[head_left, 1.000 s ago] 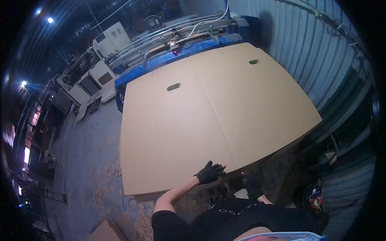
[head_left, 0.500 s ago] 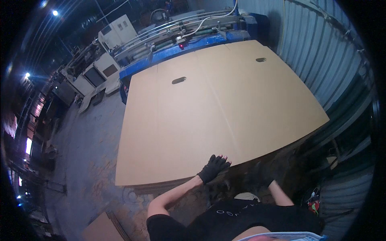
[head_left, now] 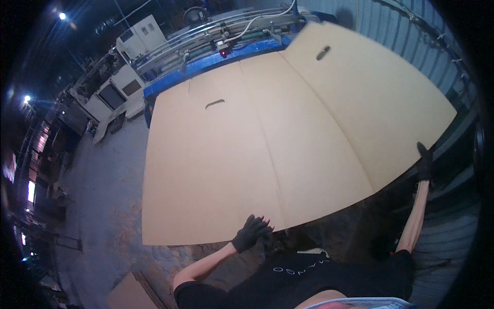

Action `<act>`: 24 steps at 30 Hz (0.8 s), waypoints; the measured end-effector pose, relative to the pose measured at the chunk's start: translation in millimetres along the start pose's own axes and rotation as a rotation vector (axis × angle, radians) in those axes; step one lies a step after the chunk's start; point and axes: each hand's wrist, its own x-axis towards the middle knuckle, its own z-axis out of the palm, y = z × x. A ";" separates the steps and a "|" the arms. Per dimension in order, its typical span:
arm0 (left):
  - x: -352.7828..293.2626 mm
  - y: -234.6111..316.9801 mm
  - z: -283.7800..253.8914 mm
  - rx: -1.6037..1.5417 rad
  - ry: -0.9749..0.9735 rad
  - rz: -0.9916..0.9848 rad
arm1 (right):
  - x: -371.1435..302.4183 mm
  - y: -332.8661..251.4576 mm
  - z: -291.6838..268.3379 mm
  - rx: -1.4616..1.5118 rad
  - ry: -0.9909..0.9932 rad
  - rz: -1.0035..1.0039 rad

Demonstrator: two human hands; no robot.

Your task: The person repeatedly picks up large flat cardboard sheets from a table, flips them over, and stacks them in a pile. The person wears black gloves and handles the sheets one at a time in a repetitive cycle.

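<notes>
A large brown cardboard sheet (head_left: pixel 221 165) spreads out in front of me, with creases and two oval hand holes. Its right panel (head_left: pixel 381 98) is lifted and bends upward along a crease. My left hand (head_left: pixel 252 233), in a black fingerless glove, rests on the near edge with its fingers stretched out flat. At the near right corner my right hand (head_left: pixel 424 162), also in a black glove, grips the raised edge with the thumb on top. The fingers of the right hand are hidden beneath the sheet.
Beyond the sheet stands a blue machine (head_left: pixel 195 67) with rollers and a small red light. A corrugated metal wall (head_left: pixel 391 44) runs along the right. More cardboard (head_left: pixel 131 291) lies on the floor at lower left. White machine cabinets (head_left: pixel 126 82) stand at the far left.
My right hand has moved outward and up to the right corner and taken hold of it. The right panel has risen and bent. My left hand has shifted slightly left and nearer.
</notes>
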 end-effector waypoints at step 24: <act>158.5 -232.3 64.8 -1.501 0.685 -1.350 | -215.7 67.2 310.7 -0.823 -1.117 -0.557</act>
